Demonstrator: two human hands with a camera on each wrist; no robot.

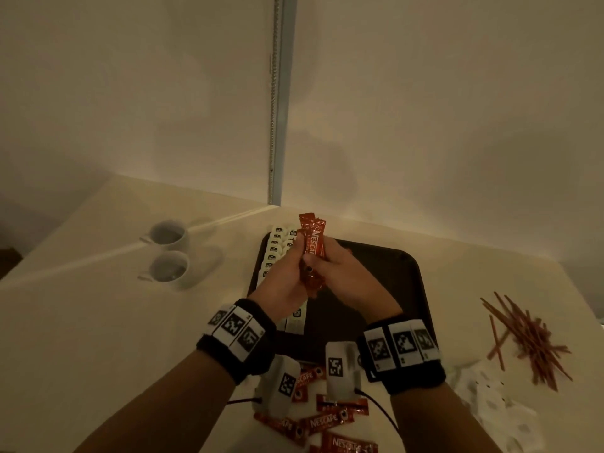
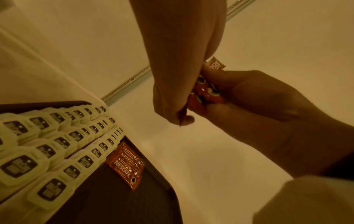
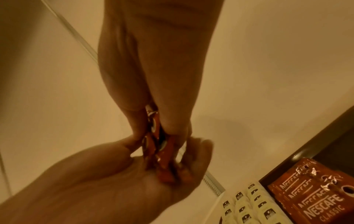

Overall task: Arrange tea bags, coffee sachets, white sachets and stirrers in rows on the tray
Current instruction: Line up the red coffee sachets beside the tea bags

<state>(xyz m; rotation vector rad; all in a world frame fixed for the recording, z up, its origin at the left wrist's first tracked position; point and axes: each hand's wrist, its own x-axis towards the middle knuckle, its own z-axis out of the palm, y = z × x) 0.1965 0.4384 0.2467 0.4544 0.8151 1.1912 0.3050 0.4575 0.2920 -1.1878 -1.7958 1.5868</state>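
Pale table (image 1: 98,322), wall corner behind. Dark tray (image 1: 408,289) at table centre. On tray's left part: tea bags (image 2: 44,151) in overlapping rows, pale wrappers with dark labels, print too small to read. Just right of them, also on tray: short overlapping row of coffee sachets (image 2: 125,165), red-orange, reading "NESCAFÉ CLASSIC".

Held above tray, upright: bundle of sachets (image 1: 312,253), "NESCAFÉ" legible on the front one. Left hand (image 1: 287,286) curled round bundle's lower end; right hand (image 1: 346,273) gripping it from the other side, fingers wrapped round. Both hands clenched on the bundle, touching each other. Black wristbands with white square-coded tags on both wrists.

Loose sachets (image 1: 327,420) scattered on table at near edge of tray, several showing "NESCAFÉ". White sachets (image 1: 496,400) heaped at near right, blurred, no writing readable. Red-brown stirrers (image 1: 529,338) in loose pile right of tray, off it. Two white cups (image 1: 170,253) left of tray, one behind the other.
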